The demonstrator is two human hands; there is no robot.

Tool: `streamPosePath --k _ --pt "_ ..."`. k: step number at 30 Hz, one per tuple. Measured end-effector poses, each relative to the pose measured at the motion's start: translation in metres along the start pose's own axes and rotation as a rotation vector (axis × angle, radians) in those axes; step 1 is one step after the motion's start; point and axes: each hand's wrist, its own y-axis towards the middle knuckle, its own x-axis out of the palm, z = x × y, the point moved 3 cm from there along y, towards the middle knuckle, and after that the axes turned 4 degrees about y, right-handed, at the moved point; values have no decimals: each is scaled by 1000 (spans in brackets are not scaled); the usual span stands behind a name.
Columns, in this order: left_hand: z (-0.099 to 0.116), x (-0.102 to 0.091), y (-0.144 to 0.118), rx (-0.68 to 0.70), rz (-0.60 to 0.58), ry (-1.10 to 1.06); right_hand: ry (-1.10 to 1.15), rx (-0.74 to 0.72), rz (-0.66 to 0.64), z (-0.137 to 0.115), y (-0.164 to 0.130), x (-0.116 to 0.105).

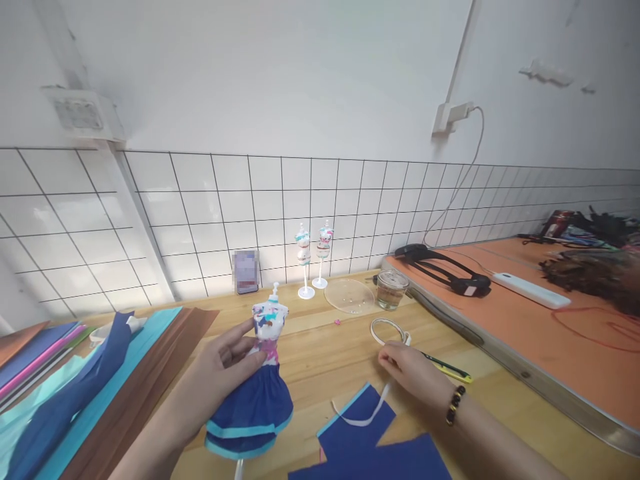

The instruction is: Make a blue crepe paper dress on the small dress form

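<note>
My left hand (233,360) is wrapped round the waist of a miniature dress form (270,323), its white torso marked with pink and teal. The form wears a gathered navy skirt (255,403) with a turquoise band along its hem, and part of its stand shows below. My right hand (413,373) is closed, with a narrow white strip (363,423) hanging in a curve from beneath it. Just beyond its fingers lies a roll of white tape (387,331). Cut navy pieces (370,457), one edged in turquoise, lie under the strip.
Two more miniature dress forms (303,257) stand near the tiled wall. To their right are a clear round plate (347,297), a glass (393,290) and a yellow-black cutter (450,370). Coloured sheets (165,347) pile up at left; black headgear (445,267) rests on the orange surface.
</note>
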Motion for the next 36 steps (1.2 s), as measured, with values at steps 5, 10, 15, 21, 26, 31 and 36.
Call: streamPosePath --k 5,10,15,21,26,31,36 --pt "-6 0 2 11 19 -24 77 32 -58 13 1 -3" --pt "-11 2 7 18 -14 -69 150 3 -91 10 -12 -4" --pt "-12 8 5 11 -101 -119 200 117 46 15 5 -2" --pt "-15 11 4 -34 -124 -209 320 184 213 -5 34 -2" --pt "-19 20 5 -62 -147 -302 597 39 138 -87 39 -4" --pt "-22 26 6 -35 -182 -295 1065 -143 -149 -159 35 -15" --pt "-24 26 8 -43 -197 -278 1354 -113 -215 -168 37 -17"
